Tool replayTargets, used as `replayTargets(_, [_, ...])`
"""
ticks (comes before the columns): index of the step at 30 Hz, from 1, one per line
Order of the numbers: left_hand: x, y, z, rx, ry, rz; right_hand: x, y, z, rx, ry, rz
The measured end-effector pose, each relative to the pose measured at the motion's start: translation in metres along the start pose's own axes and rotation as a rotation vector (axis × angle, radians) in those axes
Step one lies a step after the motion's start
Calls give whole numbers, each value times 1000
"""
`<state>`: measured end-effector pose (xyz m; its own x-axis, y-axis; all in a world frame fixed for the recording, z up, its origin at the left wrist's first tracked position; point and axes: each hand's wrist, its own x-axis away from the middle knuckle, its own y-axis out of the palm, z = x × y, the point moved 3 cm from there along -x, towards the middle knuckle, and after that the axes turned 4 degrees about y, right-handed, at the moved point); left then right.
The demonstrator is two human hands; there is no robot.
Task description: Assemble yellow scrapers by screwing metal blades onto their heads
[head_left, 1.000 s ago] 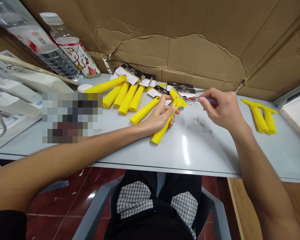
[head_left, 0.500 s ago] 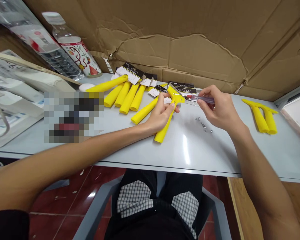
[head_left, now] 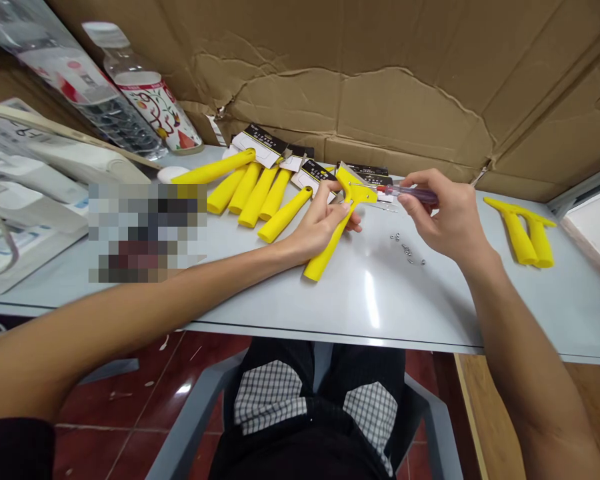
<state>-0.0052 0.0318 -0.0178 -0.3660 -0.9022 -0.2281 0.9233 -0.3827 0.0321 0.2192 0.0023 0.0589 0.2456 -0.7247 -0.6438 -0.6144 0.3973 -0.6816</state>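
My left hand [head_left: 325, 223] is closed around a yellow scraper [head_left: 325, 257], just below its wide head, with the handle slanting down toward me. A metal blade edge shows along the head. My right hand [head_left: 447, 217] grips a screwdriver [head_left: 413, 194] with a clear purplish handle and a red collar. Its thin shaft points left and reaches the scraper head; whether the tip sits on a screw is too small to tell. Several small screws [head_left: 407, 251] lie on the grey table [head_left: 430, 313] below the screwdriver.
Several yellow scrapers [head_left: 253, 207] with black and white cards lie left of my hands. Two yellow handles [head_left: 527, 237] rest at the right. Plastic bottles [head_left: 153, 107] and white packages [head_left: 55, 173] stand at the left. A cardboard wall [head_left: 405, 100] closes the back.
The held scraper has turned slightly, its handle end shifting left. Both hands and the screwdriver moved a little. The carded scraper beside my left hand has shifted slightly left and up.
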Motion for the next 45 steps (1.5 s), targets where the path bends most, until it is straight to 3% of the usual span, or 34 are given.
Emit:
replayTargets(4, [3, 2, 6, -37, -10, -30, -1, -4, 0, 44, 21, 47])
replayTargets(10, [4, 3, 8, -43, -15, -23, 2, -3, -3, -23, 45, -73])
replayTargets(18, [3, 3, 7, -67, -18, -44, -2, -5, -6, 100, 74, -32])
replayTargets(24, [4, 3, 7, -74, -12, -36, 0, -6, -12, -10, 63, -104])
replayTargets(31, [4, 4, 8, -52, -17, -68, -2, -6, -5, 110, 66, 14])
replayTargets(39, [5, 4, 9, -66, -17, -54, 0, -7, -7, -13, 52, -96])
replayTargets(45, [5, 5, 9, -53, -25, -57, 0, -8, -4, 101, 90, -65])
